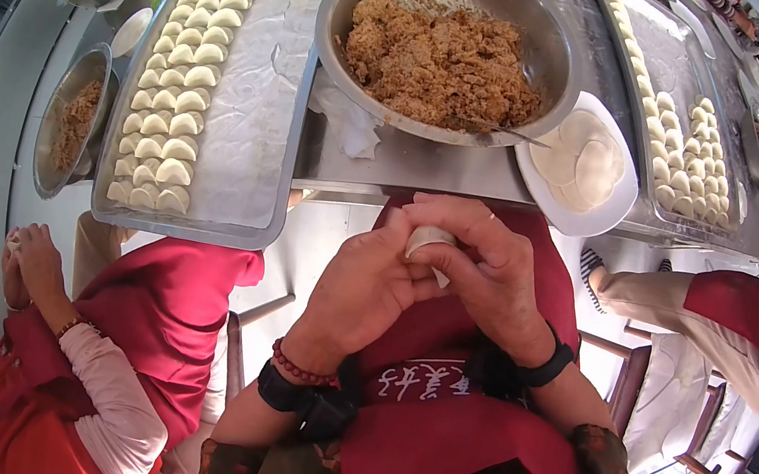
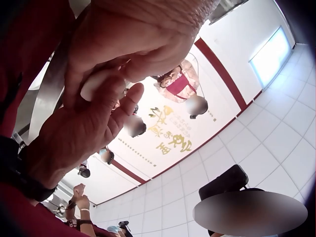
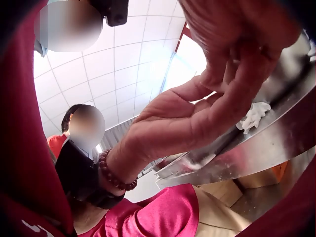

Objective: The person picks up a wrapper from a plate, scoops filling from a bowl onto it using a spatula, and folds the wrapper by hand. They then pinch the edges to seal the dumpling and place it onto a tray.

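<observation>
A pale dumpling [image 1: 430, 239] is pinched between both hands, over the lap and just in front of the table edge. My left hand [image 1: 357, 279] holds it from one side, its fingers partly hidden behind it. From the other side my right hand [image 1: 497, 263] presses thumb and index finger along the wrapper's edge. In the left wrist view the dumpling [image 2: 96, 85] shows as a white patch between the fingers. The right wrist view shows both hands close together, with the dumpling mostly hidden.
A large steel bowl [image 1: 565, 46] of brown filling stands ahead, with a white plate [image 1: 610, 209] of round wrappers at its right. Rows of dumplings fill part of the left tray [image 1: 265, 136]; another tray [image 1: 680, 57] lies right. A person in a red apron [image 1: 170, 302] sits at left.
</observation>
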{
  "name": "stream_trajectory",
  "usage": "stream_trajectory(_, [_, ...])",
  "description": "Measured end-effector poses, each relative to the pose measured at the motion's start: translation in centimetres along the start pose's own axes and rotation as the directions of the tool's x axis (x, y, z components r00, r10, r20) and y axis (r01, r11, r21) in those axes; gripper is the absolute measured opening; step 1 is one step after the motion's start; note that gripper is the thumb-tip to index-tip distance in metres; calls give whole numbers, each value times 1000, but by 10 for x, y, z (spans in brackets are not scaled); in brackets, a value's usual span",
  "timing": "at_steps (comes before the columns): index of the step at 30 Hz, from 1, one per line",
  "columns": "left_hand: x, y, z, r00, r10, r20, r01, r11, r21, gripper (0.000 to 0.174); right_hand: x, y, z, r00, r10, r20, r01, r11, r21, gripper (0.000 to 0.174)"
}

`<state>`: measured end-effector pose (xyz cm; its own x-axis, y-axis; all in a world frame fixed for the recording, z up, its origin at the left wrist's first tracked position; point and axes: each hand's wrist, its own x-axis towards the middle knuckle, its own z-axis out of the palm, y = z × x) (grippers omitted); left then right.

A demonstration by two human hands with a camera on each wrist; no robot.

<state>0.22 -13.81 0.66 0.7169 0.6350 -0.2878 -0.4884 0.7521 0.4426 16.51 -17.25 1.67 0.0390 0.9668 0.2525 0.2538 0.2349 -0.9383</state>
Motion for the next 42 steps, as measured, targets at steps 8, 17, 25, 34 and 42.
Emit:
stream_trajectory(8, [3,6,8,999,-51,14,51,997,-55,64,-3,5,0,996,84,-11,-82,993,90,14])
stream_trajectory(17, [4,3,8,997,-68,21,69,996,-51,65,0,6,-3,996,-60,67,64,995,-72,14])
stream_trajectory(25, [0,-2,3,990,-117,-81,100,976,-193,69,-2,15,-9,974,-210,88,222,963,-153,23])
stream_trajectory(34, [-8,13,15,987,-104,121,118,986,-118,45,1,9,-10,991,-50,124,62,994,-94,15])
stream_trajectory(42, [-3,13,-2,989,-90,118,105,986,-132,52,7,1,-13,989,-133,58,134,991,-21,16])
